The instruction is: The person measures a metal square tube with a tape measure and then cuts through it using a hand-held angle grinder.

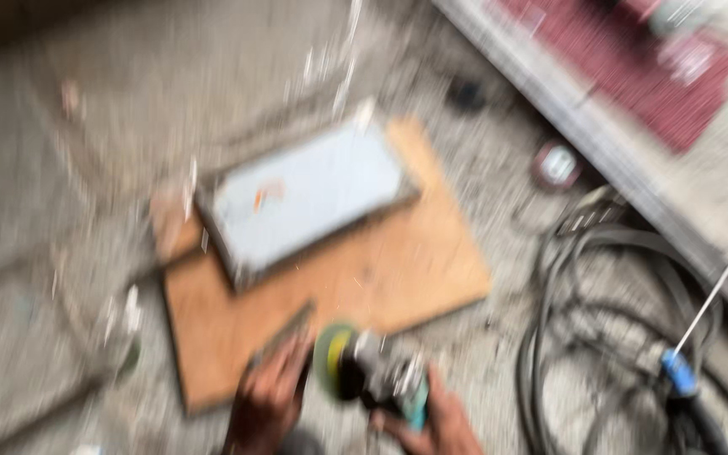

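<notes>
Plywood board (355, 278) under grey panel (309, 198), orange mark; right hand (436, 417) fingers wrapped around angle grinder (372, 375); left hand (267, 400) grip unclear.

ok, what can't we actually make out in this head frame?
- Whole head view is motion-blurred; fine detail is lost.
- Left hand: holds a thin dark piece; what it is stays unclear.
- Right hand: on the grinder, fingers cut off by the bottom edge.
- Grey panel on the wooden board: orange mark unreadable.
- Small round thing near the cables: too blurred to identify.
</notes>
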